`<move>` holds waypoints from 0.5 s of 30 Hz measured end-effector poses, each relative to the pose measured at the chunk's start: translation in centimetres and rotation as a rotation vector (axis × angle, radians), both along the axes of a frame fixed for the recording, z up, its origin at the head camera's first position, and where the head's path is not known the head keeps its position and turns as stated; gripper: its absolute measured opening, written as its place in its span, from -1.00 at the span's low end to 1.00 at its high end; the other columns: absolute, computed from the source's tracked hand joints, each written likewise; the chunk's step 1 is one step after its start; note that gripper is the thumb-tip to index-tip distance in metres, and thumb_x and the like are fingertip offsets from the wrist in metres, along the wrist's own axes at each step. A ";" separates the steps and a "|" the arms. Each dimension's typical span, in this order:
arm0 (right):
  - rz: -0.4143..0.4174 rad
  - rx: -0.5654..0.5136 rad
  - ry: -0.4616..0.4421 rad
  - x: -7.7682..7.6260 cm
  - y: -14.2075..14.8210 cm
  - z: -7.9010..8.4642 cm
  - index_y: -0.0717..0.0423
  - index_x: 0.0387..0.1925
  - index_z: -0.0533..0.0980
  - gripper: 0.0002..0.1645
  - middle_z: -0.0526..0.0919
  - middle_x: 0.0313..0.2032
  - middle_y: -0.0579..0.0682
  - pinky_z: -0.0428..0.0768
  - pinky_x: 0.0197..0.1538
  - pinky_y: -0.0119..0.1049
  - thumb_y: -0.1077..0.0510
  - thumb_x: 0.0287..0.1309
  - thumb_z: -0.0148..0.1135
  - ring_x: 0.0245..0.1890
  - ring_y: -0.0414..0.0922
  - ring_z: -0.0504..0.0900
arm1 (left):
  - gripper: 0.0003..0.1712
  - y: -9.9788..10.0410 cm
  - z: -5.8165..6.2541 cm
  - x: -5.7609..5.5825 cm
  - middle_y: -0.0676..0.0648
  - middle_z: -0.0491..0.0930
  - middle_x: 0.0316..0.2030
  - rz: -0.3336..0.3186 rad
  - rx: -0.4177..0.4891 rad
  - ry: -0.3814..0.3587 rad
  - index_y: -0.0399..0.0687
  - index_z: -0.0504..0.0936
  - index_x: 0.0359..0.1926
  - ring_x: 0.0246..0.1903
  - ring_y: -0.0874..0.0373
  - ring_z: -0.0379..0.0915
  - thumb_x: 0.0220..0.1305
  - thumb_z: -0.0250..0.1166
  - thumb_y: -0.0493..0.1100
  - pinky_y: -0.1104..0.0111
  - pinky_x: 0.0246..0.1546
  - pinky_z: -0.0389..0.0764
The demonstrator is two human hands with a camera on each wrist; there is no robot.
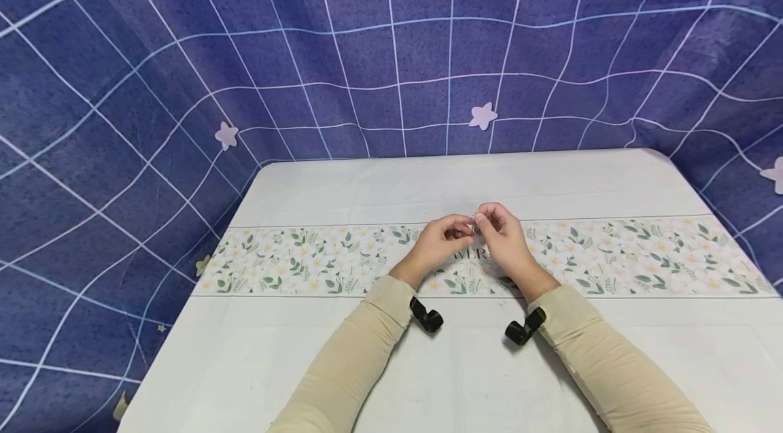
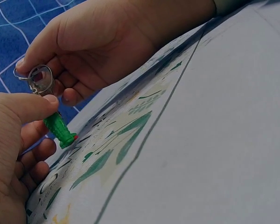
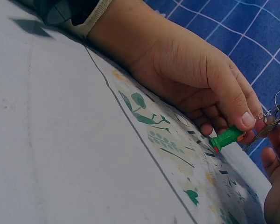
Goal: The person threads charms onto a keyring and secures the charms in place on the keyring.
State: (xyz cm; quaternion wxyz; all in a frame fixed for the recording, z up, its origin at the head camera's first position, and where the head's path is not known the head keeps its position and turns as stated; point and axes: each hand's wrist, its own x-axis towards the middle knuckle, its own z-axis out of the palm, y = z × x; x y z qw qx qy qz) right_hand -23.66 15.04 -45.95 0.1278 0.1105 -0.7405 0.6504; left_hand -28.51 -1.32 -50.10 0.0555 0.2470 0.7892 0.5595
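Observation:
Both hands meet over the floral band of the tablecloth, with a small keychain between them. My left hand (image 1: 439, 240) pinches it near the top of a green ribbed charm (image 2: 59, 129), which has small red-orange bits at its ends. My right hand (image 1: 505, 236) pinches the metal key ring (image 2: 42, 77) at the other end. A short chain (image 3: 263, 114) links charm and ring. A slim metal piece, perhaps a key (image 3: 255, 140), hangs beside the charm, partly hidden by fingers. In the head view the keychain is mostly covered by the fingertips.
A white tablecloth (image 1: 318, 188) with a printed flower strip (image 1: 318, 260) covers the table. A blue gridded curtain (image 1: 379, 52) with star shapes hangs behind and to the sides. Black wrist mounts (image 1: 428, 317) sit on both beige sleeves (image 1: 355, 358).

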 end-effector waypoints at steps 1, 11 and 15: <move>0.003 -0.004 0.000 0.0 0.0 0.0 0.46 -0.17 0.43 -0.87 0.50 -0.30 0.40 0.47 -0.32 -0.47 0.37 0.46 0.04 -0.32 0.17 0.48 | -0.63 0.0 0.0 0.0 -0.08 0.70 -0.17 0.000 -0.005 0.001 -0.16 0.65 0.13 -0.22 0.25 0.56 0.31 0.37 -0.29 0.44 -0.19 0.53; 0.007 -0.025 0.001 0.0 0.1 0.5 0.51 -0.14 0.43 -0.83 0.50 -0.28 0.29 0.46 -0.23 -0.50 0.37 0.45 0.05 -0.31 -0.10 0.46 | -0.58 -0.1 0.1 0.0 -0.07 0.69 -0.14 -0.012 -0.048 0.023 -0.12 0.63 0.18 -0.19 0.24 0.55 0.31 0.40 -0.22 0.43 -0.18 0.49; 0.016 -0.025 0.006 0.0 0.1 0.6 0.52 -0.13 0.43 -0.81 0.51 -0.28 0.21 0.47 -0.21 -0.49 0.35 0.46 0.05 -0.32 -0.19 0.46 | -0.57 0.0 0.0 0.0 -0.06 0.68 -0.15 -0.015 -0.046 0.025 -0.13 0.62 0.17 -0.20 0.26 0.54 0.29 0.42 -0.23 0.43 -0.18 0.49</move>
